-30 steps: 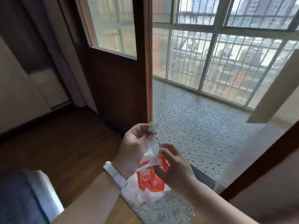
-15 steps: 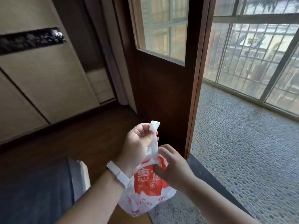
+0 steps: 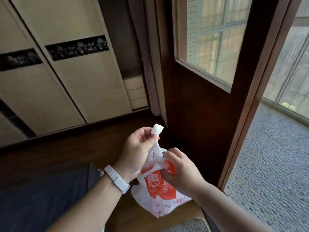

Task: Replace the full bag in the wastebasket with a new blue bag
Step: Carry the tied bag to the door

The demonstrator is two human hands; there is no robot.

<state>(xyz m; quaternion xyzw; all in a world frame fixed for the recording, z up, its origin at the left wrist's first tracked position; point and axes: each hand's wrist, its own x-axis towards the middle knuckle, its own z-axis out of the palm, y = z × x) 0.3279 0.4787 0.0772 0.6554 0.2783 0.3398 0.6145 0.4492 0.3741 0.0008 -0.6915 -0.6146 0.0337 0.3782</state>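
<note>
Swinging away from the balcony, the person now faces the sliding wardrobe doors (image 3: 66, 84). The dark wooden door (image 3: 200, 118) stands to the right, and only a strip of pebbled balcony floor (image 3: 275, 164) is left in sight. The full bag (image 3: 160, 196), white plastic with red print, hangs in mid-air before the door and above the wooden floor, held between the hands much as before. The left hand (image 3: 135, 153), a white watch band (image 3: 117, 178) on its wrist, has its grip clamped on the bag's twisted neck (image 3: 157, 152), whose end (image 3: 157, 129) pokes up past the thumb. The right hand (image 3: 180, 171) keeps its grip pinched on the neck lower down. The tying-off looks nearly done. Neither wastebasket nor blue bag is in view, so relining seems yet to come.
</note>
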